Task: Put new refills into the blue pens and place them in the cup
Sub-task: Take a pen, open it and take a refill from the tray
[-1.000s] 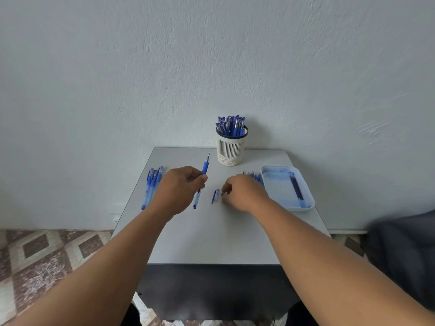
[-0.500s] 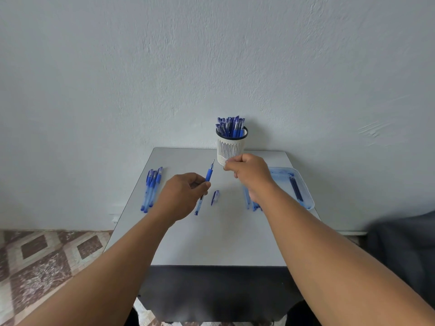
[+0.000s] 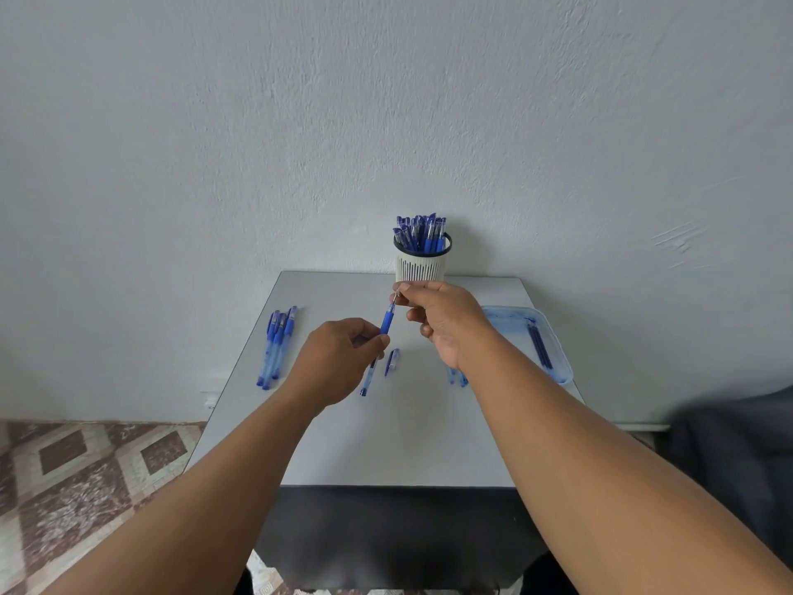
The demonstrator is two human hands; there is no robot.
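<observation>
My left hand (image 3: 343,356) grips a blue pen (image 3: 386,324) by its barrel, tip tilted up and away from me. My right hand (image 3: 442,319) pinches the pen's metal tip with thumb and forefinger, just in front of the cup. A loose pen cap (image 3: 391,362) lies on the table beside the pen's lower end. The white slotted cup (image 3: 421,261) at the back holds several capped blue pens. Several more blue pens (image 3: 276,343) lie in a row at the table's left.
The small grey table (image 3: 386,440) stands against a white wall. A pale blue tray (image 3: 558,354) with dark refills sits at its right edge. Ends of blue pieces (image 3: 457,377) show under my right forearm. Patterned floor tiles lie to the left.
My right hand left the cap on the table, rose toward the cup and now pinches the pen's tip. My left hand lifted the pen slightly and tilted it toward the right hand.
</observation>
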